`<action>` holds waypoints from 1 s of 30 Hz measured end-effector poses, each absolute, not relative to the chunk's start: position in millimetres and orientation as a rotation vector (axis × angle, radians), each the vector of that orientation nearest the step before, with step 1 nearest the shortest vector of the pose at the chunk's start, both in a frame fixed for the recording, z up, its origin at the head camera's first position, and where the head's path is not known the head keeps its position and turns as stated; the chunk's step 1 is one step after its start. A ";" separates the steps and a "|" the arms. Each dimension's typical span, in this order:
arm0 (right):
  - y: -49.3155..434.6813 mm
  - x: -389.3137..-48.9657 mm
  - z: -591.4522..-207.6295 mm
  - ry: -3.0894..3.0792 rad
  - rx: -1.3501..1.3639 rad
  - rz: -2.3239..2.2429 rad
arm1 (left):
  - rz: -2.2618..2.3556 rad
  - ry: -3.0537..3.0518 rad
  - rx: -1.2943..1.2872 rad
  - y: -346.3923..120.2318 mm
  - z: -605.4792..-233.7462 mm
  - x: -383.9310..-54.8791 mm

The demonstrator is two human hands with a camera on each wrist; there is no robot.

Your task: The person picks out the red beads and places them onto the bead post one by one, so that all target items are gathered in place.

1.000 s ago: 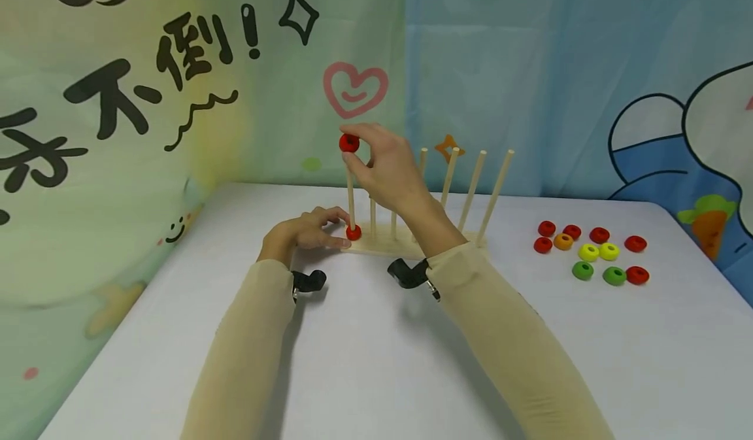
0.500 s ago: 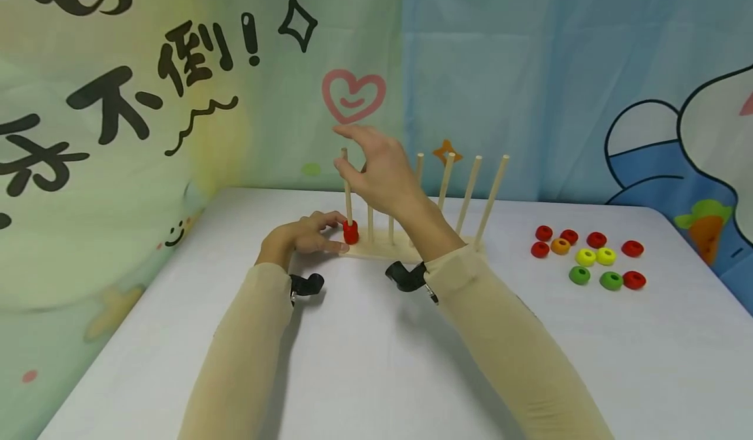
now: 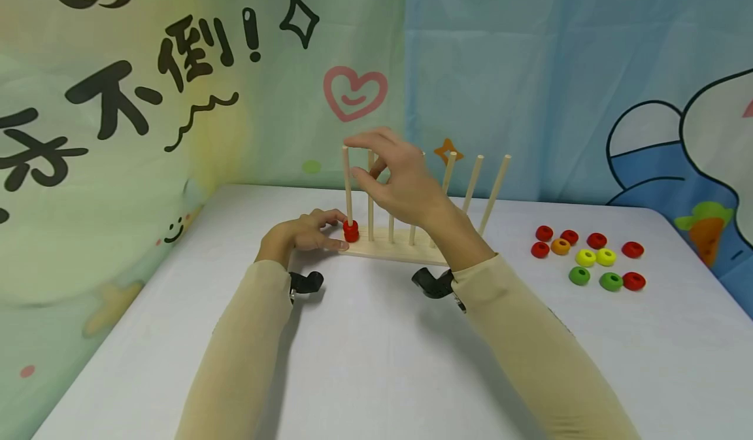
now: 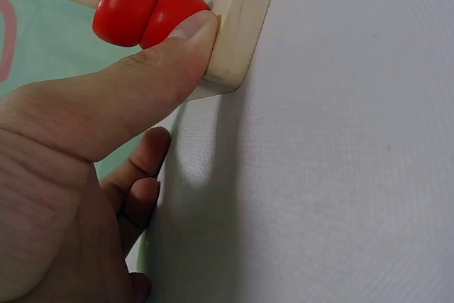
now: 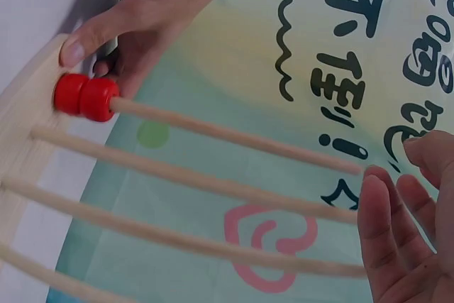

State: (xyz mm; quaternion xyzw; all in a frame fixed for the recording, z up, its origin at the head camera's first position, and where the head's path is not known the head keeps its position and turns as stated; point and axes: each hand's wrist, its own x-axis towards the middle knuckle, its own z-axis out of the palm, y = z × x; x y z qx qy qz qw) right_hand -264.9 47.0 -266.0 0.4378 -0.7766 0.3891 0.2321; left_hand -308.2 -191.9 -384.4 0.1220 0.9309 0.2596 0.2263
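A wooden peg rack [image 3: 388,249] with several upright pegs stands on the table. Two red beads [image 3: 351,231] sit stacked at the foot of its leftmost peg [image 3: 348,185]. My left hand [image 3: 301,235] holds the left end of the base; in the left wrist view the thumb [image 4: 163,62] lies against the wood beside the lower bead [image 4: 170,13]. Beside the top of that leftmost peg is my right hand [image 3: 406,178], holding nothing, its thumb and fingers apart and loosely bent. It hides parts of the middle pegs in the head view.
Loose beads lie on the right of the white table [image 3: 365,361]: several red ones [image 3: 633,249], an orange bead [image 3: 560,246], two yellow ones [image 3: 585,257] and two green ones [image 3: 579,275]. A printed cloth backdrop [image 3: 482,67] hangs behind the table.
The right hand has let go of a red bead, which slid down the leftmost peg onto the other red bead. That hand has since shifted right. The left hand has stayed in place.
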 end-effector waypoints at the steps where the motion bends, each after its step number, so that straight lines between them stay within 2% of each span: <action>1: 50.1 -264.4 -266.2 -2.120 1.214 1.067 | 0.715 2.566 0.336 -191.2 -384.5 -308.4; 15: 90.3 -246.8 -286.1 -2.074 1.284 1.040 | 0.739 2.569 0.332 -191.1 -384.1 -306.8; 30: 148.5 -234.8 -317.8 -2.156 1.209 0.980 | 0.743 2.574 0.366 -189.0 -384.9 -307.1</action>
